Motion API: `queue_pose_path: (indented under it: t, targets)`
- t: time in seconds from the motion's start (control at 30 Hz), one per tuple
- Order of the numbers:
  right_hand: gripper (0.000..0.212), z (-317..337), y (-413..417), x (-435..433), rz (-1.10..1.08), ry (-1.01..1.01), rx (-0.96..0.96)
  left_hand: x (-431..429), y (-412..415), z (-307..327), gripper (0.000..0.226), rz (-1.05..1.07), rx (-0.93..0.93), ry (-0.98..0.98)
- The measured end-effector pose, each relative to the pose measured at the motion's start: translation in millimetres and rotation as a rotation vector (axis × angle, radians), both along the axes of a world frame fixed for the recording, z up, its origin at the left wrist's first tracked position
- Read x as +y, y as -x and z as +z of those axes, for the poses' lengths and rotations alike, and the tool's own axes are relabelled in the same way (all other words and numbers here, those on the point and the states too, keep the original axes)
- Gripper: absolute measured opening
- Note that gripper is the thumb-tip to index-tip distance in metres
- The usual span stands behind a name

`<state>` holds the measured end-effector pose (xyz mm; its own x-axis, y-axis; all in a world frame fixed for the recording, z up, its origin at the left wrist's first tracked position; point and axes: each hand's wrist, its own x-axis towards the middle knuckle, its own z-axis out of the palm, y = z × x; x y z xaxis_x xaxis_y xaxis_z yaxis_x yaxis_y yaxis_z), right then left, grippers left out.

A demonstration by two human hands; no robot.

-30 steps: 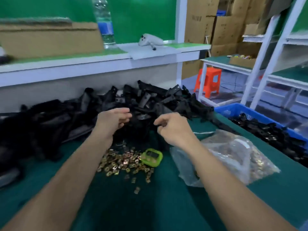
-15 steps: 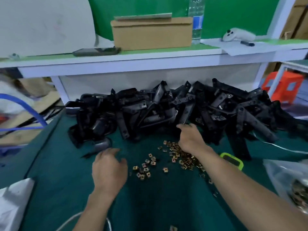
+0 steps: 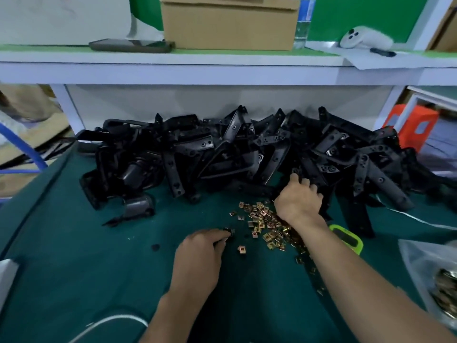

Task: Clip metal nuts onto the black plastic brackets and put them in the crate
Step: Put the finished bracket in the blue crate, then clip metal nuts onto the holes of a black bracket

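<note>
Right at the middle of the dark green surface [image 3: 86,256] lie the metal nuts [image 3: 262,219]: small, square, brass-coloured clips, each with a hole in its face, scattered in a loose heap. One nut [image 3: 241,249] sits apart from the heap, nearer the person. Behind them the black plastic brackets [image 3: 222,154] are piled along the back edge of the surface, long flat arms with round holes, tangled and leaning on one another. The left grip [image 3: 200,246] rests knuckles up, fingers curled, pinching a small black piece [image 3: 229,231] just beside the nuts. The right grip [image 3: 298,201] reaches over the heap into the bracket pile, fingers bent down among the black parts; whether it holds one I cannot tell. A green timer [image 3: 347,238] lies just right of the forearm.
</note>
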<state>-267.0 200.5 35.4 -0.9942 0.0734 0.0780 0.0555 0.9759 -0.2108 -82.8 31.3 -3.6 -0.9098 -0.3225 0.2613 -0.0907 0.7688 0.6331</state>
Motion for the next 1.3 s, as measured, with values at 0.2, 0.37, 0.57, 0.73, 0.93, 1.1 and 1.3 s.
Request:
queue_pose_path:
  t: [0.2,0.37,0.57,0.73,0.93,1.1,1.3]
  targets:
    - [0.073,13.6,8.9,17.3,0.081,0.131,-0.109,3.3,-1.1,4.0,0.035,0.116,0.057,-0.075]
    - [0.086,20.0,4.4,23.4,0.102,0.186,-0.13,3.0,-1.1,4.1,0.033,0.102,0.091,-0.107]
    - [0.066,46.5,-23.1,50.9,0.128,0.731,0.079,2.4,-1.5,8.6,0.052,0.079,0.15,-0.217]
    - [0.043,43.4,-100.1,39.0,0.466,0.784,0.452,3.9,-2.6,8.7,0.048,0.127,0.108,-0.191]
    - [0.042,1.4,-137.0,30.3,0.794,0.361,0.18,-4.8,-0.7,7.4,0.045,0.042,-0.093,-0.035]
    - [0.066,-5.8,-129.1,41.6,0.65,0.263,0.076,-11.6,1.1,7.9,0.032,0.059,-0.088,-0.143]
    - [0.033,-9.0,-131.9,34.7,0.645,0.369,0.209,-4.7,0.3,6.5,0.02,0.1,-0.056,-0.044]
